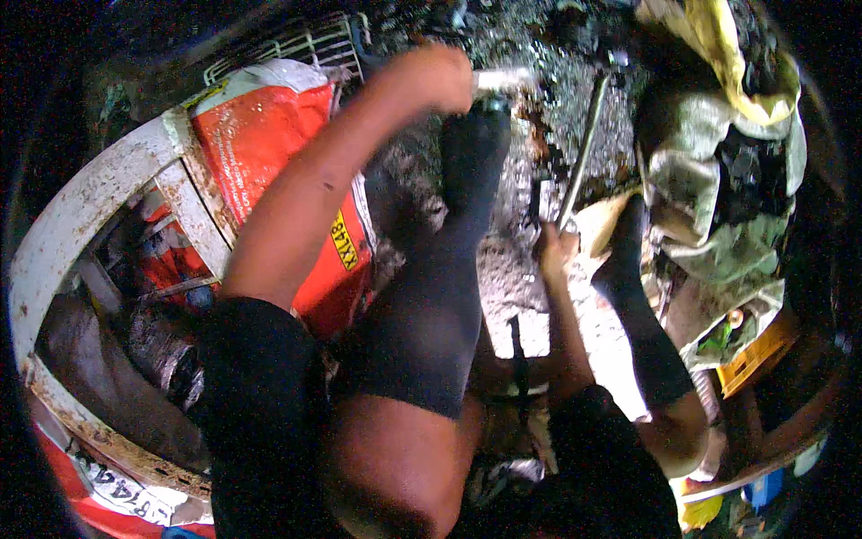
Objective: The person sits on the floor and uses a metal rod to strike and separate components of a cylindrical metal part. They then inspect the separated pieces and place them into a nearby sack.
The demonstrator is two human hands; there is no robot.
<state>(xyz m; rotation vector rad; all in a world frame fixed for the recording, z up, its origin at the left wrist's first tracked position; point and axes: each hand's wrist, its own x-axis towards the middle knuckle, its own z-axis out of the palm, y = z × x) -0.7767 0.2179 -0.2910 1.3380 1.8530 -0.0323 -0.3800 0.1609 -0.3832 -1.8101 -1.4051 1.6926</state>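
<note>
My left hand (440,76) is closed in a fist in the upper middle, the forearm coming up from the lower left. From it a pale, bar-like thing (503,79) sticks out to the right; its kind is blurred. Lower and to the right, my right hand (558,251) is wrapped round the near end of a long, thin metal rod (588,144). The rod slants up and away, its far end over dark, wet-looking scraps (575,90). Between my hands lies grey, crumbly ground (512,269), brightly lit in part.
My dark-covered lower legs (422,314) stand either side of the work spot. On the left are a red bag (260,135), a rusty white frame (99,189) and a wire rack (287,49). A dirty pale sack (691,171), yellow cloth (718,45) and yellow crate (759,359) stand right.
</note>
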